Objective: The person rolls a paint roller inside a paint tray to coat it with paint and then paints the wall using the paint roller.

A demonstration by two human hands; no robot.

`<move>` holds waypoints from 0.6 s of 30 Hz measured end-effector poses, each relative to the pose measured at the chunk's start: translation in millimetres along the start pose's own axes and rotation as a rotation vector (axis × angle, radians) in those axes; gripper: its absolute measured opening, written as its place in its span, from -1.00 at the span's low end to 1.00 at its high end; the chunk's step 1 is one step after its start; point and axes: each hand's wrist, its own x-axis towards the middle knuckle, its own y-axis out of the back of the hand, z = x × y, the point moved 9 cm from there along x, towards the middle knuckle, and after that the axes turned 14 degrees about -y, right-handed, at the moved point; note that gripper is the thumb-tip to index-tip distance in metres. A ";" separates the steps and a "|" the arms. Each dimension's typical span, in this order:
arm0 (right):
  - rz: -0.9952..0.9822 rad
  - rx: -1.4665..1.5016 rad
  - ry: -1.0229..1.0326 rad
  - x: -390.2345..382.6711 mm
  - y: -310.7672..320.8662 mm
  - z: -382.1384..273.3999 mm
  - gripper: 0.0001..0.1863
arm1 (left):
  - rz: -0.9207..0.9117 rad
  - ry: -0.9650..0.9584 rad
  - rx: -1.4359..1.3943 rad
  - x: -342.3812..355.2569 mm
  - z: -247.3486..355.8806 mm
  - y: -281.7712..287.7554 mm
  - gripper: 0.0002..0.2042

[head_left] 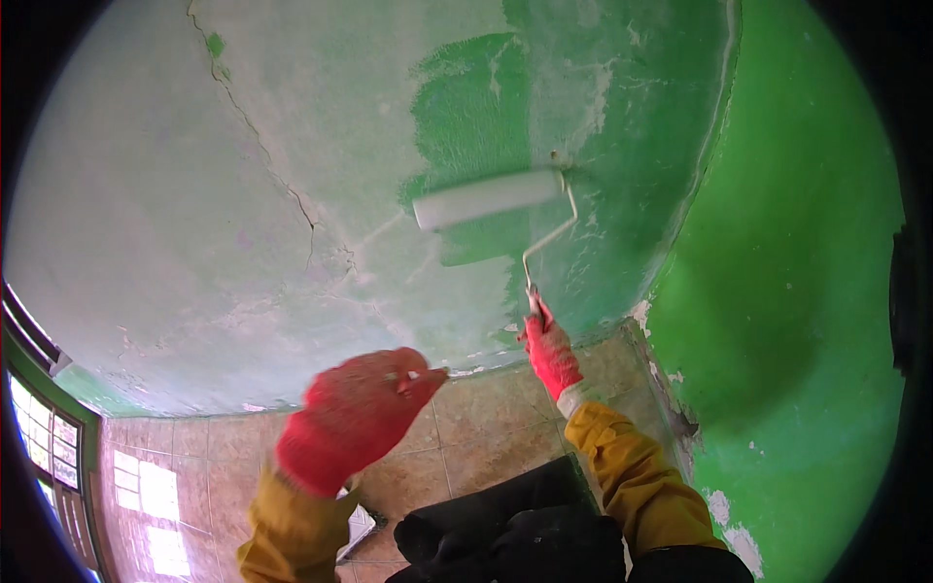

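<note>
My right hand [549,350], in a red glove, grips the handle of a paint roller [486,202] with a bent wire frame. The white roller sleeve lies against a cracked, pale green wall [272,117], over a darker green painted patch [466,107]. My left hand [355,408], also in a red glove, is curled in the lower middle, below and left of the roller and apart from its handle. Whatever may be inside those fingers is too hidden to name. Yellow sleeves cover both forearms.
A bright green side wall [787,408] with flaking paint meets the cracked wall at the right. Beige floor tiles [233,466] run along the wall's foot. A barred window [44,437] is at the left. A pale, partly hidden object [357,530] lies beside my left forearm.
</note>
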 end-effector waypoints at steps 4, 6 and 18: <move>-0.075 0.067 0.019 3.5 -18.8 -49.9 -0.48 | -0.195 0.043 -0.125 16.9 -44.4 -107.5 -0.60; -0.051 0.054 0.051 12.9 -17.1 -46.6 -0.48 | -0.241 0.055 -0.355 25.0 -53.1 -160.3 -0.52; 0.025 -0.357 -0.312 2.3 10.8 192.5 -0.49 | -0.533 0.001 -0.364 -9.2 -86.4 -310.2 -0.40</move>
